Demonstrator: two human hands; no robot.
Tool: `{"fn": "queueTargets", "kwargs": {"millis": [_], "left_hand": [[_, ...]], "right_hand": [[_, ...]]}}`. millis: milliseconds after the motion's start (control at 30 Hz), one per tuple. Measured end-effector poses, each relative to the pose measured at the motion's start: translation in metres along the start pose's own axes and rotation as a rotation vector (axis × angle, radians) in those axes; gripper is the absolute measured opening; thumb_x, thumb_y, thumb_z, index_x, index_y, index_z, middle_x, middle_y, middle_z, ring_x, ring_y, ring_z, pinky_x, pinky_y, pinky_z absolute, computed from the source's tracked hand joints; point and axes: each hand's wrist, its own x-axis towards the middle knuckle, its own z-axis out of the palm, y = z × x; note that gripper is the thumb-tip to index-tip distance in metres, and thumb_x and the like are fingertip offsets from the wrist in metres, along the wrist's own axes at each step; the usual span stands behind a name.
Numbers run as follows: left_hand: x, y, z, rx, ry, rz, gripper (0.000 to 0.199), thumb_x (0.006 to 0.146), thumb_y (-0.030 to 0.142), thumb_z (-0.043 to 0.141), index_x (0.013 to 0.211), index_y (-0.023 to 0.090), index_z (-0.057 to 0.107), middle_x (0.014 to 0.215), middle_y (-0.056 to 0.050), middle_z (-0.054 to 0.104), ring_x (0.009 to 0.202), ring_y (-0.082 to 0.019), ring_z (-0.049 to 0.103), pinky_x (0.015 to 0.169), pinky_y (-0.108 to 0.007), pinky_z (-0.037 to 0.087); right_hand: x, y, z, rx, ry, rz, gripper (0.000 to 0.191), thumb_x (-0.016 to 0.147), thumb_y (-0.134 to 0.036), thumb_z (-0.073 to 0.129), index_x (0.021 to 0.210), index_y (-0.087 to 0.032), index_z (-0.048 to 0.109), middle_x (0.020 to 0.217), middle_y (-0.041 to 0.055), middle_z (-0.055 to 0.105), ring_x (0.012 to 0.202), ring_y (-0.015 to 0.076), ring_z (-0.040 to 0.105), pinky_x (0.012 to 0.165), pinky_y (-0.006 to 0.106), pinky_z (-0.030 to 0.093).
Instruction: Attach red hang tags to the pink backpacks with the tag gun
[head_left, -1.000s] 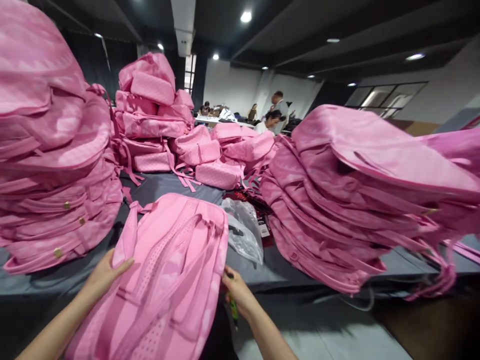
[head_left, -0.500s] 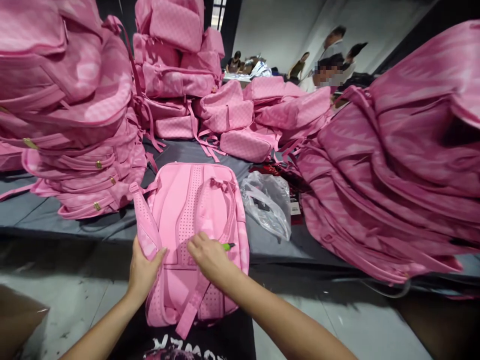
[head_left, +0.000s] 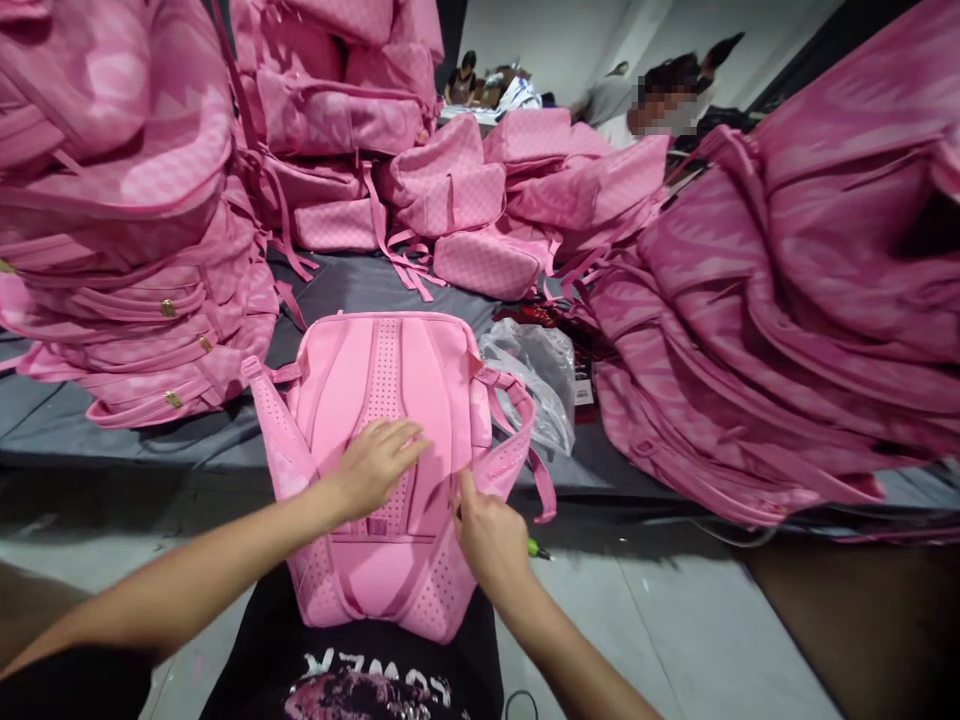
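Note:
A pink backpack [head_left: 351,400] leans upright with its back panel facing me, its bottom at my lap and its top by the table edge. My left hand [head_left: 382,462] lies across the panel's middle, fingers stretched out over the dotted centre strip. At the panel's right side, my right hand [head_left: 491,525] is closed. From it sticks a small green tool [head_left: 534,548] with a dark tip, its kind unclear. The right shoulder strap [head_left: 506,458] hangs out to the side beside that hand; whether the fingers also pinch it is hidden. On the left, the other shoulder strap [head_left: 279,430] flares outward.
Tall piles of pink backpacks stand at left [head_left: 187,270] and right [head_left: 720,330], more pink bags [head_left: 472,200] behind. A clear plastic bag [head_left: 536,375] lies right of the backpack on the dark-covered table [head_left: 337,285]. Several people are in the background.
My left hand has let go of the left strap and moved right onto the panel. My right hand has moved right and down; the right strap now hangs outside the panel.

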Motion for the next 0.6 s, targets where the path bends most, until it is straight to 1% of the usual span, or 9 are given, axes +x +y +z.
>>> {"fn": "queueTargets", "kwargs": {"millis": [33, 100, 167, 200, 300, 367, 500, 567, 600], "left_hand": [[0.03, -0.007, 0.002, 0.004, -0.035, 0.091, 0.04, 0.091, 0.011, 0.047, 0.13, 0.013, 0.055, 0.136, -0.017, 0.056, 0.129, -0.027, 0.049, 0.105, -0.044, 0.04], [0.084, -0.018, 0.01, 0.057, -0.103, 0.187, 0.033, 0.095, 0.023, 0.048, 0.123, 0.01, 0.06, 0.128, -0.019, 0.06, 0.122, -0.029, 0.052, 0.106, -0.049, 0.036], [0.121, -0.027, 0.017, 0.07, -0.166, 0.261, 0.031, 0.094, 0.034, 0.053, 0.108, 0.01, 0.067, 0.107, -0.016, 0.067, 0.104, -0.028, 0.058, 0.101, -0.048, 0.037], [0.133, -0.03, 0.02, 0.067, -0.201, 0.301, 0.031, 0.093, 0.038, 0.055, 0.1, 0.012, 0.069, 0.097, -0.014, 0.068, 0.095, -0.026, 0.059, 0.097, -0.046, 0.038], [0.143, -0.04, 0.022, 0.046, -0.295, 0.403, 0.034, 0.091, 0.046, 0.057, 0.083, 0.016, 0.071, 0.083, -0.008, 0.067, 0.082, -0.021, 0.057, 0.086, -0.04, 0.039], [0.144, -0.053, 0.016, 0.054, -0.322, 0.434, 0.039, 0.091, 0.051, 0.056, 0.08, 0.016, 0.071, 0.084, -0.007, 0.067, 0.084, -0.021, 0.055, 0.089, -0.04, 0.038], [0.154, -0.093, -0.007, 0.204, -0.218, 0.321, 0.043, 0.092, 0.055, 0.051, 0.081, 0.019, 0.071, 0.095, -0.006, 0.064, 0.103, -0.024, 0.049, 0.106, -0.047, 0.029], [0.158, -0.102, -0.014, 0.267, -0.172, 0.264, 0.041, 0.092, 0.054, 0.052, 0.081, 0.019, 0.071, 0.1, -0.006, 0.062, 0.111, -0.026, 0.046, 0.11, -0.05, 0.025], [0.157, -0.101, -0.015, 0.273, -0.169, 0.265, 0.042, 0.091, 0.055, 0.053, 0.082, 0.019, 0.071, 0.102, -0.007, 0.062, 0.112, -0.027, 0.045, 0.11, -0.051, 0.025]], "right_hand": [[-0.004, -0.002, 0.007, 0.015, 0.018, -0.005, 0.03, 0.1, -0.025, 0.045, 0.128, -0.015, 0.052, 0.08, 0.0116, 0.073, 0.076, 0.0238, 0.072, 0.053, 0.025, 0.04], [-0.009, -0.003, 0.018, 0.039, 0.035, -0.002, 0.03, 0.099, -0.024, 0.047, 0.127, -0.017, 0.054, 0.081, 0.0097, 0.073, 0.078, 0.023, 0.072, 0.053, 0.025, 0.039], [-0.011, -0.001, 0.024, 0.069, 0.042, 0.007, 0.027, 0.099, -0.026, 0.049, 0.124, -0.019, 0.056, 0.078, 0.0073, 0.073, 0.077, 0.0223, 0.072, 0.052, 0.025, 0.037], [-0.011, 0.001, 0.025, 0.084, 0.047, 0.013, 0.026, 0.099, -0.028, 0.051, 0.123, -0.02, 0.057, 0.076, 0.0064, 0.072, 0.076, 0.0218, 0.072, 0.052, 0.025, 0.036], [-0.008, 0.006, 0.026, 0.11, 0.055, 0.037, 0.026, 0.098, -0.031, 0.053, 0.122, -0.022, 0.057, 0.072, 0.0055, 0.071, 0.071, 0.0211, 0.071, 0.05, 0.025, 0.034], [-0.006, 0.008, 0.026, 0.114, 0.036, 0.041, 0.027, 0.098, -0.03, 0.053, 0.122, -0.022, 0.058, 0.07, 0.0059, 0.07, 0.067, 0.0218, 0.071, 0.049, 0.025, 0.033], [-0.005, 0.01, 0.025, 0.141, -0.041, 0.045, 0.03, 0.098, -0.027, 0.05, 0.127, -0.021, 0.058, 0.071, 0.0082, 0.071, 0.069, 0.0249, 0.072, 0.049, 0.026, 0.035], [-0.003, 0.014, 0.021, 0.206, -0.093, 0.066, 0.031, 0.098, -0.025, 0.05, 0.128, -0.021, 0.058, 0.073, 0.0088, 0.072, 0.07, 0.0264, 0.073, 0.052, 0.027, 0.039], [-0.002, 0.017, 0.018, 0.268, -0.119, 0.079, 0.032, 0.097, -0.024, 0.051, 0.128, -0.022, 0.059, 0.074, 0.0085, 0.073, 0.071, 0.0269, 0.073, 0.054, 0.028, 0.041]]}}
